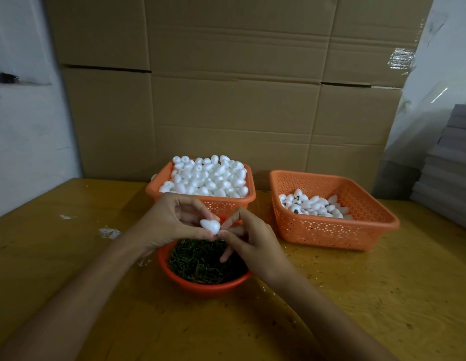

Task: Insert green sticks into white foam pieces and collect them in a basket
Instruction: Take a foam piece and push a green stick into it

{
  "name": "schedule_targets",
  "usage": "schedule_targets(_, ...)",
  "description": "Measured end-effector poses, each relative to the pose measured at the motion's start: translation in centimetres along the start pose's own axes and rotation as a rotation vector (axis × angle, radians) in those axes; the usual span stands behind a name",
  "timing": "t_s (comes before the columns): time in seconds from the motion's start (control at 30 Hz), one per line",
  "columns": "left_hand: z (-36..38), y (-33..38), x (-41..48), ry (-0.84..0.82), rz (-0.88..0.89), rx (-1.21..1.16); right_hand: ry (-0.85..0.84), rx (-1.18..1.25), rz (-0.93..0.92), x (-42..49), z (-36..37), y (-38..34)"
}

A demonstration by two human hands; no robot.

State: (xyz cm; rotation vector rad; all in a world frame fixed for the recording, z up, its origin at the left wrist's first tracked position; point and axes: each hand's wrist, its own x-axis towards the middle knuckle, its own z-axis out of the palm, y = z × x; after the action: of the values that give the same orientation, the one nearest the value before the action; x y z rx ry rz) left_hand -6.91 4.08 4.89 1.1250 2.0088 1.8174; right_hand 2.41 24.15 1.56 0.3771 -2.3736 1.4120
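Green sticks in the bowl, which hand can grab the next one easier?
Probably the right hand: its lower fingers hang just over the green sticks in the red bowl, while the left hand grips the foam piece.

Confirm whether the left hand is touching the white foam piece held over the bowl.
Touching. The head view shows the left hand pinching the white foam piece between thumb and fingers, with no gap.

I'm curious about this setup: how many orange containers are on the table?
3: a heaped basket at centre back, a part-filled basket at right, and a round bowl of green sticks in front. None looks hidden.
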Motion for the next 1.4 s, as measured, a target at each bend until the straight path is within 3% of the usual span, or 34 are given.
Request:
schedule_targets(0.53, -0.2, -0.5, 0.2, -0.006, 0.023, -0.035, -0.021, -0.095, 0.007, 0.0, 0.2, -0.4)
schedule_targets(0.87, -0.5, -0.6, 0.1, -0.1, 0.071, 0.021, 0.013, -0.217, -0.005, -0.3, 0.5, -0.4)
schedule_targets(1.4, -0.7, -0.9, 0.3, -0.154, 0.13, 0.056, 0.007, -0.188, -0.026, -0.4, 0.4, -0.9)
